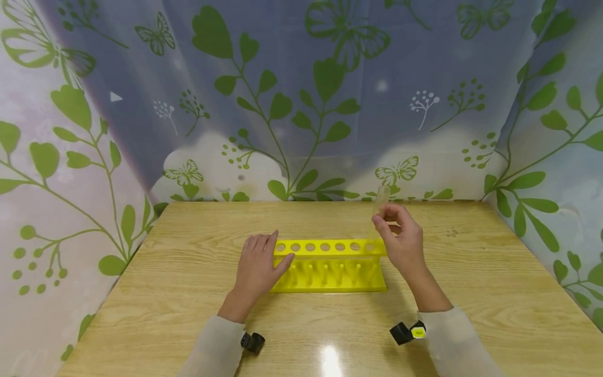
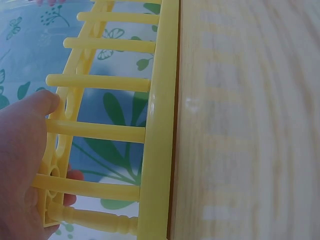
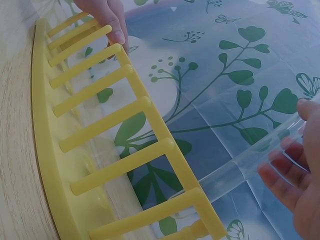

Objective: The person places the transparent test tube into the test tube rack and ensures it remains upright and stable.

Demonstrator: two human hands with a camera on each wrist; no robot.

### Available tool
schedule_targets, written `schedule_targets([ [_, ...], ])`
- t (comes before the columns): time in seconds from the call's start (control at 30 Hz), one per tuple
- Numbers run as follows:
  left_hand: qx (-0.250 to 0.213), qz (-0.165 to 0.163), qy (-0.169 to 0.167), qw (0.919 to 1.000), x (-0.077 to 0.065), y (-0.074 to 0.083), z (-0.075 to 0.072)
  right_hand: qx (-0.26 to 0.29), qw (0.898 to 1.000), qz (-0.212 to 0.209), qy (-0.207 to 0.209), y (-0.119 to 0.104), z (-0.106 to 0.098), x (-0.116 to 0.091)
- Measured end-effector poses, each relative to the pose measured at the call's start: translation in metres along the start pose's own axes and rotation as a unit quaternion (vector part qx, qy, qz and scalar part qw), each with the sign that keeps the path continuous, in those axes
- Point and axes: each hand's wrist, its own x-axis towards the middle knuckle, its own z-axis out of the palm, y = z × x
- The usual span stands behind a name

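Note:
A yellow test tube rack (image 1: 330,287) stands on the table, with a row of holes along its top rail and upright pegs below. My left hand (image 1: 256,266) grips the left end of that top rail, thumb on the near side and fingers behind, as the left wrist view shows beside the rack's base (image 2: 159,125). My right hand (image 1: 406,243) pinches a clear test tube (image 1: 382,195) above the rack's right end. In the right wrist view the tube (image 3: 232,174) slants, its lower end at the last hole; how deep it sits is hard to tell.
The wooden table (image 1: 325,324) runs back to a curtain (image 1: 292,104) printed with leaves and butterflies, which also hangs at both sides. Black wrist cameras sit at the left cuff (image 1: 219,340) and right cuff (image 1: 452,335).

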Motion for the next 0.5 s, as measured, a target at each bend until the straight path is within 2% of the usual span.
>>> schedule_targets([
  [0.5, -0.006, -0.006, -0.006, 1.0, -0.0001, -0.0006, 0.0013, 0.011, 1.0, 0.005, 0.002, -0.0019, 0.0002, -0.0005],
])
